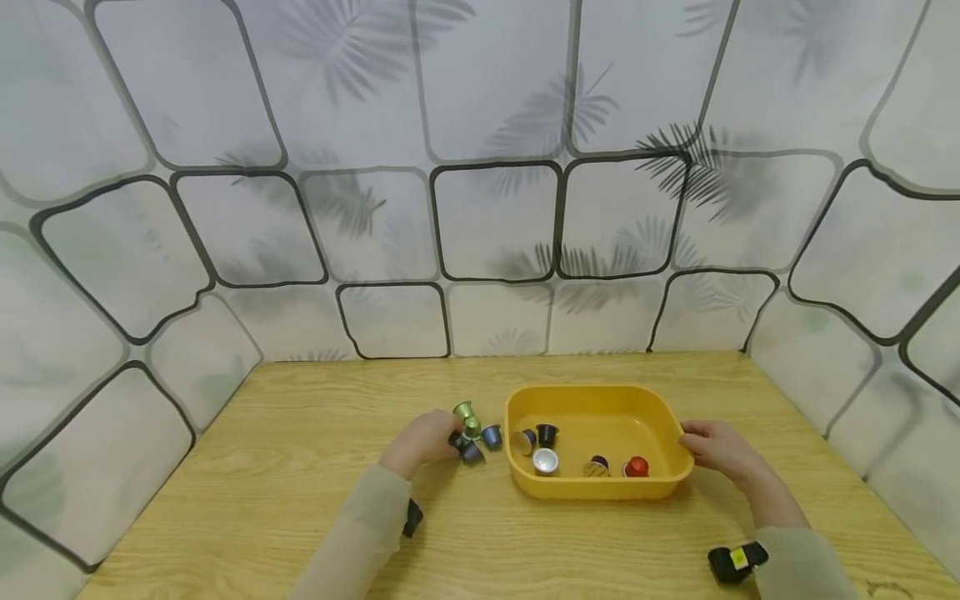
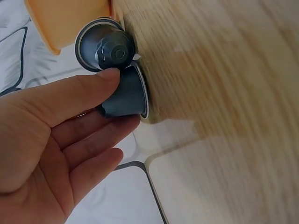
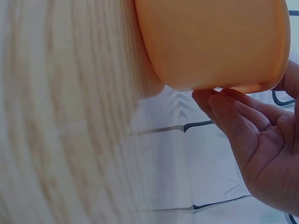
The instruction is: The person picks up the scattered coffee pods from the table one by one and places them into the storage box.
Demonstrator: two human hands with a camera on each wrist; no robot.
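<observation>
At the left of a yellow tray (image 1: 592, 489), my left hand (image 1: 422, 442) pinches a dark coffee capsule (image 2: 127, 95) between thumb and fingers, its rim close to the tabletop. Against it lies a blue-grey capsule (image 2: 88, 44), its narrow end facing the camera. Just beyond are two green capsules (image 1: 463, 410) and a blue capsule (image 1: 492, 437). My right hand (image 1: 722, 450) grips the tray's right end, fingertips against the outer wall (image 3: 210, 51). In the tray lie a black capsule (image 1: 547, 434), a white-faced capsule (image 1: 545, 461), a red capsule (image 1: 636, 467) and several others.
The pale wooden table (image 1: 300, 467) runs back to a patterned cloth wall (image 1: 495, 217), which also closes off both sides. Black wrist devices (image 1: 731, 562) sit at both sleeves.
</observation>
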